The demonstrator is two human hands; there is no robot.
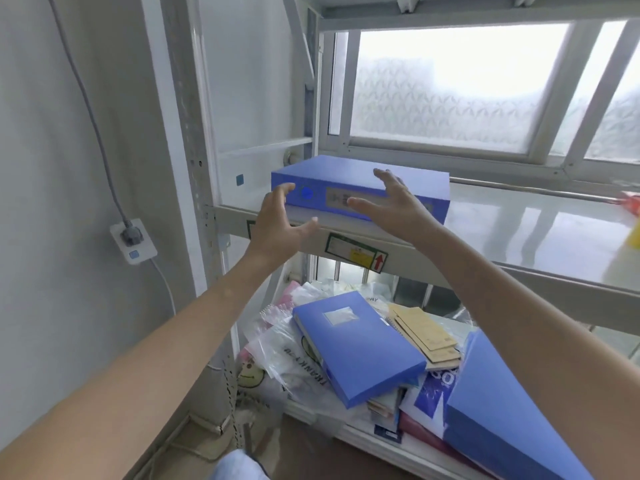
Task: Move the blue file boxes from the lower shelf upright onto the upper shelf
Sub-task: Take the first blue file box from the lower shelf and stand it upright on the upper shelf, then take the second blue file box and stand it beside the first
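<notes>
Head view: at frame centre, one blue file box (360,188) lies flat on the upper shelf (502,230), spine forward. Left hand (277,230) and right hand (394,206) flank it, each grip spread wide and empty, apparently just off the box. Two more file boxes (360,344) lie flat on the lower shelf clutter (294,362), lower right.

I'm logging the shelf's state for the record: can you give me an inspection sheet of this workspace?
Surface: upper shelf, glossy white, mostly bare.
Job's things: one blue file box lying flat on the upper shelf, not upright; two more on the lower shelf's pile.
Clutter: plastic bags, cardboard pieces, papers.
Grippers: left hand and right hand open, at the flat box.
Cables: grey cable to wall socket.
Surroundings: frosted window.
</notes>
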